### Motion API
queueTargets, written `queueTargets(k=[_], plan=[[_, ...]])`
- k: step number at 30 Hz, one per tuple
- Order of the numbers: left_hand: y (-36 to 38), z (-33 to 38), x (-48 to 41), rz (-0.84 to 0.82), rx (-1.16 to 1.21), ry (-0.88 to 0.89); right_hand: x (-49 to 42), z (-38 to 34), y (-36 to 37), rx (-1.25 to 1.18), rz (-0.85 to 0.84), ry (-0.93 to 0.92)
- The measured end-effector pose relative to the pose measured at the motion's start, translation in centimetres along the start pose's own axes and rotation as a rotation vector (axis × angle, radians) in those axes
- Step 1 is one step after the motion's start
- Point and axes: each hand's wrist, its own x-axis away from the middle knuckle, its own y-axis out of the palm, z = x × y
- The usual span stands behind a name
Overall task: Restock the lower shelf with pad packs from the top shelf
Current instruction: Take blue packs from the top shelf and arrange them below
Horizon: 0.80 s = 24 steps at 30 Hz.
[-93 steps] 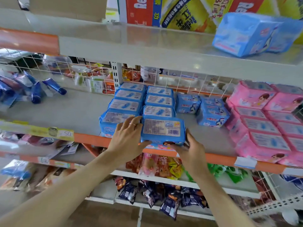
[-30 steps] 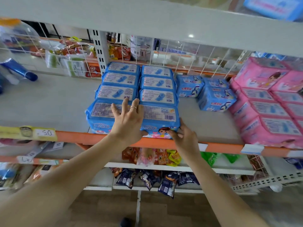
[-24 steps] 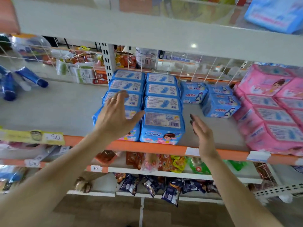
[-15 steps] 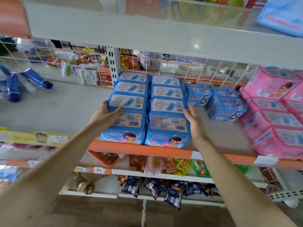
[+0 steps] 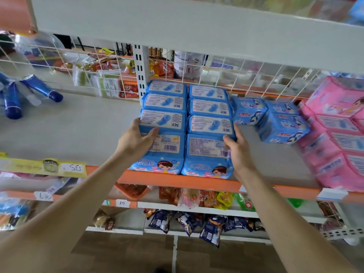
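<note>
Rows of blue pad packs (image 5: 208, 125) (two, four deep) sit at the front of the lower shelf (image 5: 78, 131), the left hand (image 5: 136, 140) clasping the front-left pack's outer edge, thumb over its label, and the right hand (image 5: 239, 148) clasping the front-right pack's outer edge likewise.

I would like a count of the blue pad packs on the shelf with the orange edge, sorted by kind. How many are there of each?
Blue packs in two columns: 8
Blue packs of another print, to their right: 3 visible
Total: 11
The pink packs run out of the frame, so they are not counted.
</note>
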Motion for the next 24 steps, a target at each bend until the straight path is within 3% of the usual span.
queueTargets(k=[24], plan=[[0.3,-0.5,0.0,0.047,-0.054,0.035,1.1,-0.9,0.0,0.018,0.000,0.020]])
